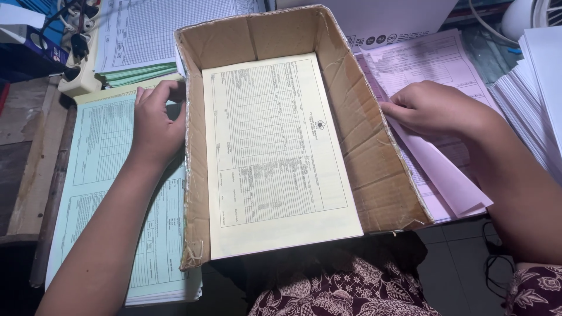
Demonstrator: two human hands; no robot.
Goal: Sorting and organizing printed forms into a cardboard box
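My right hand (430,108), at the frame's right, pinches 1 pink sheet (436,175) (thin, floppy, easily creased) by its edge; my left hand (157,120) curls loosely over the green forms (99,175).

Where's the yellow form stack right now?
In the head view, the yellow forms lie flat inside the cardboard box at centre, between the left hand on the green forms and the right hand on the pink sheets.

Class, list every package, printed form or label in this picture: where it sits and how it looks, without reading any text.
Cardboard box: centre, brown, open, worn edges.
Yellow form: inside the box, pale, gridded.
Green forms: stack under the left hand.
Pink forms: right, right hand lifting one.
White sheets: far right stack.
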